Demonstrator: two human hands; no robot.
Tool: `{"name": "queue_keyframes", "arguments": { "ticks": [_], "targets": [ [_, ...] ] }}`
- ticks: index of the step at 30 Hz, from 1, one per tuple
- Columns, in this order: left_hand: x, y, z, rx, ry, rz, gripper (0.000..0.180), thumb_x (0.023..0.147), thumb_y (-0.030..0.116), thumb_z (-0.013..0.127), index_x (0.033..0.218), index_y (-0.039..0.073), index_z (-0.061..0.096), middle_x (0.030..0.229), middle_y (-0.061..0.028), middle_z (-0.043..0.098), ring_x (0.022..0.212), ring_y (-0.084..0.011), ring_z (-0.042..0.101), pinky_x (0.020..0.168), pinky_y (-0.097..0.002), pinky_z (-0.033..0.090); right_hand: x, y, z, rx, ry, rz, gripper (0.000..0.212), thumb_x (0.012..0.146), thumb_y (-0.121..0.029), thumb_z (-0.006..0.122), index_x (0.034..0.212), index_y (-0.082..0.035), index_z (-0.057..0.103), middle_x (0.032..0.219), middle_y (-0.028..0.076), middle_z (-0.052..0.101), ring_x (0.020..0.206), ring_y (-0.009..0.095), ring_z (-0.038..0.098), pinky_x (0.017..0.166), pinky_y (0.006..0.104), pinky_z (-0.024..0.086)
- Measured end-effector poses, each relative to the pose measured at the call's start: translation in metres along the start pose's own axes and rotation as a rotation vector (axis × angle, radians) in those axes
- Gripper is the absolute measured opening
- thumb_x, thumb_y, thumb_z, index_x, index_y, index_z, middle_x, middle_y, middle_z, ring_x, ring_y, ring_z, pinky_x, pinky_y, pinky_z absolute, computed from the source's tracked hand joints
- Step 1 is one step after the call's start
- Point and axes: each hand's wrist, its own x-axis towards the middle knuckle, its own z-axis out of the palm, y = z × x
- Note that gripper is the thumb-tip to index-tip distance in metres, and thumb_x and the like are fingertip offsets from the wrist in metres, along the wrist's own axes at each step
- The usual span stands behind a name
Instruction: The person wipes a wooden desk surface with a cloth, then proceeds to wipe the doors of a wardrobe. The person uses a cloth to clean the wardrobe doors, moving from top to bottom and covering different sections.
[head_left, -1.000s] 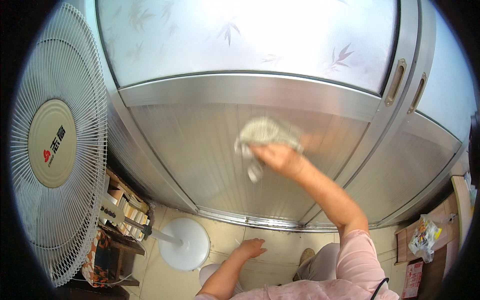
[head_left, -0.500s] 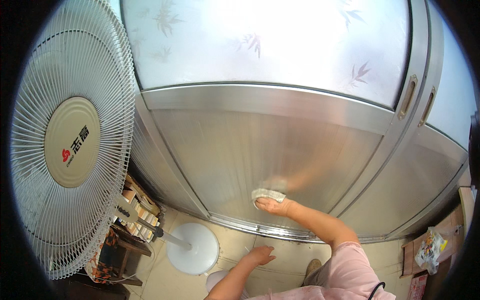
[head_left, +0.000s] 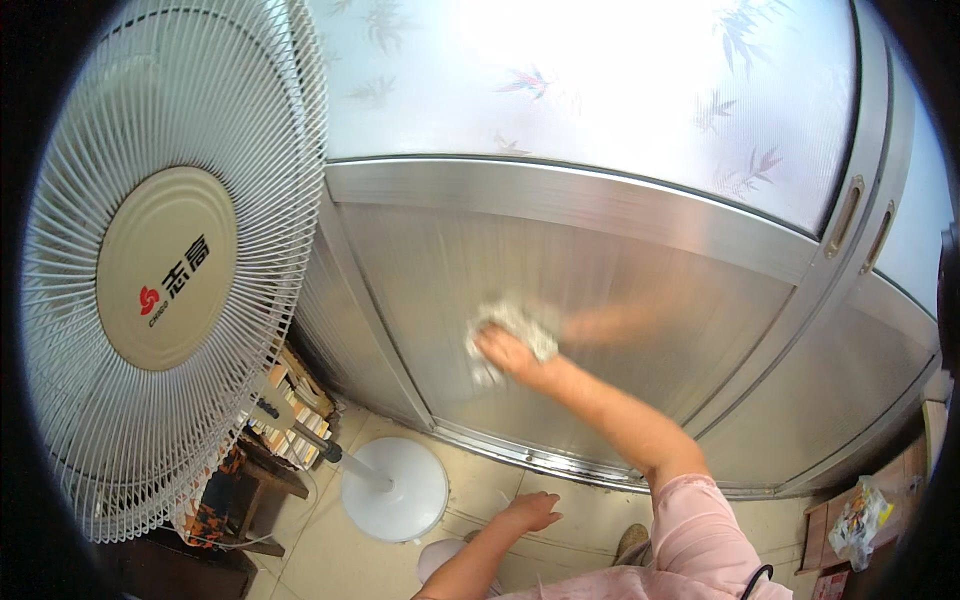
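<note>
blurry cloth (head_left: 528,325), blurry right fingers (head_left: 493,341)

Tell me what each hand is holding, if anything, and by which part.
The right hand holds a cloth, bunched under it, seemingly near the middle; blur hides the exact grip. The left hand shows nothing held.

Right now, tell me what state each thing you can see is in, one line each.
Sliding door: no open gap visible
Cloth: crumpled, slightly blurred
Right hand: gripping the cloth
Left hand: loosely open, nothing visibly held
Fan: standing; can't tell if running
Plastic bag: crumpled
</note>
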Motion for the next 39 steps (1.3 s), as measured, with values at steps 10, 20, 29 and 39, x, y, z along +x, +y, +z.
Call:
{"name": "queue_keyframes", "arguments": {
  "ticks": [10,20,29,39],
  "targets": [
    [-0.016,0.005,-0.014,0.0,-0.086,-0.007,0.049,0.091,0.04,0.052,0.126,0.006,0.049,0.119,-0.0179,0.057,0.11,-0.0346,0.056,0.09,-0.0463,0.047,0.049,0.031,0.011,0.081,0.272,0.064,0.042,0.076,-0.001,0.058,0.118,0.001,0.057,0.103,0.016,0.064,0.098,0.028,0.063,0.088,0.0425,0.051],
    [-0.023,0.0,-0.016,-0.032,-0.059,-0.049,0.054,0.092,0.042,0.049,0.133,0.006,0.045,0.125,-0.018,0.054,0.115,-0.0351,0.053,0.093,-0.0455,0.045,0.09,0.011,0.023,-0.068,0.15,0.108,0.043,0.075,-0.008,0.058,0.118,-0.003,0.059,0.113,0.013,0.062,0.106,0.028,0.06,0.091,0.0413,0.048],
    [-0.016,-0.011,0.001,0.006,-0.036,-0.001,0.049,0.09,0.04,0.052,0.129,0.01,0.049,0.119,-0.016,0.058,0.108,-0.0347,0.057,0.089,-0.0467,0.047,0.072,0.02,0.054,0.064,0.021,-0.128,0.038,0.076,-0.007,0.058,0.113,-0.002,0.059,0.115,0.014,0.06,0.113,0.032,0.056,0.093,0.0434,0.048],
    [-0.017,-0.012,0.001,-0.05,0.014,0.005,0.048,0.091,0.04,0.051,0.127,0.009,0.049,0.121,-0.0153,0.057,0.108,-0.0338,0.057,0.089,-0.0467,0.047,0.093,-0.009,0.076,-0.051,0.065,0.062,0.044,0.074,-0.013,0.058,0.117,-0.002,0.06,0.116,0.013,0.06,0.114,0.029,0.054,0.096,0.0454,0.044]
  ]
}}
